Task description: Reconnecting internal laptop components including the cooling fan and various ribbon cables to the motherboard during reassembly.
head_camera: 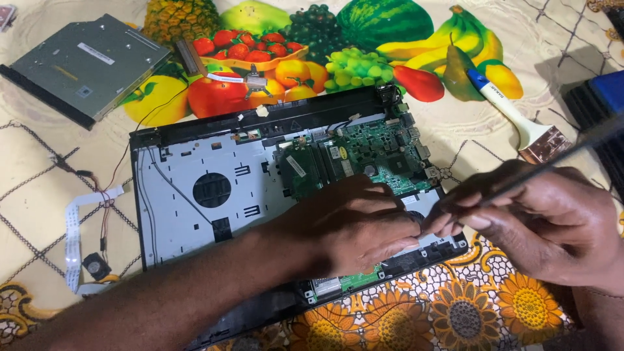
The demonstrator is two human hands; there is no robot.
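An opened laptop base [188, 195] lies on the fruit-print cloth, its green circuit board [377, 153] exposed at the right. My left hand [351, 227] rests palm down on the near right part of the base, fingers curled, nothing visibly in it. My right hand [539, 224] sits just right of it, fingers pinched on a thin dark tool [552, 162] whose shaft runs up to the right. Its tip is hidden between the two hands, over the base's right edge.
An optical drive [88, 65] lies at the far left. A white-handled paintbrush [517, 117] lies at the right. A white ribbon cable [75, 237], red and black wires and a small speaker [96, 265] sit left of the base. A dark blue object [601, 104] is at the right edge.
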